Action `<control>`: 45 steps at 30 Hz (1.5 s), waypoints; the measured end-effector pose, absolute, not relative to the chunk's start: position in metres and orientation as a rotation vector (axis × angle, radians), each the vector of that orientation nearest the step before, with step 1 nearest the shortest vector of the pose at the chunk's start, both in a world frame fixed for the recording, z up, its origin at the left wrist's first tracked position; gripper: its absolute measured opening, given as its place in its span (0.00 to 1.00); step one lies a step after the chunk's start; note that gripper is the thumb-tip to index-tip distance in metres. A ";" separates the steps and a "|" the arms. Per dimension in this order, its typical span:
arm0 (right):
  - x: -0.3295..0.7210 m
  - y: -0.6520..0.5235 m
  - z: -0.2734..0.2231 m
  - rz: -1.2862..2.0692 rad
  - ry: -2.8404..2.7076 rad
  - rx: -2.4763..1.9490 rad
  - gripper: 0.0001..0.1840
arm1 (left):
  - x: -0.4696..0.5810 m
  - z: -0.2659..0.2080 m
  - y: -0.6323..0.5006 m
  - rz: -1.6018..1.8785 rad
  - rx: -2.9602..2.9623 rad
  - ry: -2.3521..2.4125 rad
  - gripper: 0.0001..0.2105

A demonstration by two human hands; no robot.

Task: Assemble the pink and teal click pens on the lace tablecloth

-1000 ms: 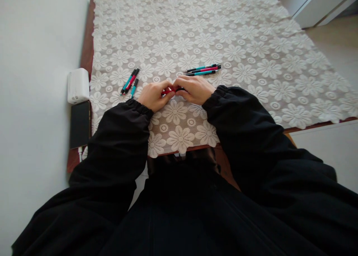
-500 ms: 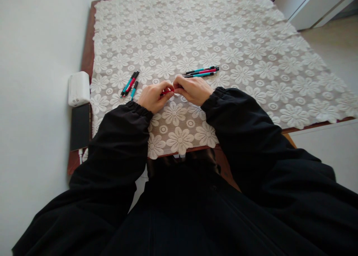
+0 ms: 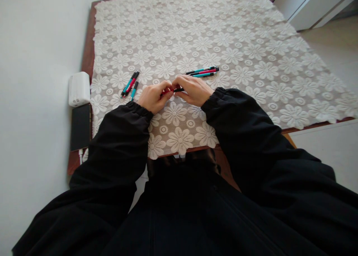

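Observation:
My left hand (image 3: 156, 97) pinches a red pen piece (image 3: 167, 92) between thumb and fingers, and most of it is hidden. Close against it, my right hand (image 3: 194, 89) grips a thin black pen piece (image 3: 178, 89) that points toward the red one. Whether the two pieces are joined I cannot tell. Just beyond my right hand lie three pens side by side, a red one (image 3: 208, 72) between two teal ones. Left of my left hand are shorter pen pieces: a red and black one (image 3: 132, 84), a teal and black one (image 3: 127, 84) and another teal one (image 3: 134, 90).
A cream lace tablecloth (image 3: 195, 36) with flowers covers the wooden table. At the left edge, by the wall, stand a white block-shaped device (image 3: 79, 88) and a black phone (image 3: 80, 127) with a white cable (image 3: 81, 156). A white cabinet (image 3: 302, 4) is at the far right.
A black pen piece now shows between my right fingers, where a reddish tip and something clear showed before. My right fingers have shifted slightly; my left hand stays in place.

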State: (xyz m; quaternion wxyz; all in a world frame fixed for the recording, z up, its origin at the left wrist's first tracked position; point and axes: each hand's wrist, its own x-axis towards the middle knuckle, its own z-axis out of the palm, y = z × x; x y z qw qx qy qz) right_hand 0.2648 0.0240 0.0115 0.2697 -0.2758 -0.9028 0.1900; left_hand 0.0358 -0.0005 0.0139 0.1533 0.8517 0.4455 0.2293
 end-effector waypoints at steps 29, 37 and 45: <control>0.265 0.021 0.014 0.504 -2.475 -0.832 0.10 | 0.034 0.011 0.000 0.654 2.469 1.270 0.15; 0.265 0.021 0.014 0.530 -2.474 -0.797 0.13 | 0.034 0.011 0.001 0.666 2.464 1.271 0.14; 0.265 0.018 0.018 0.532 -2.485 -0.912 0.14 | 0.034 0.010 0.001 0.669 2.468 1.270 0.14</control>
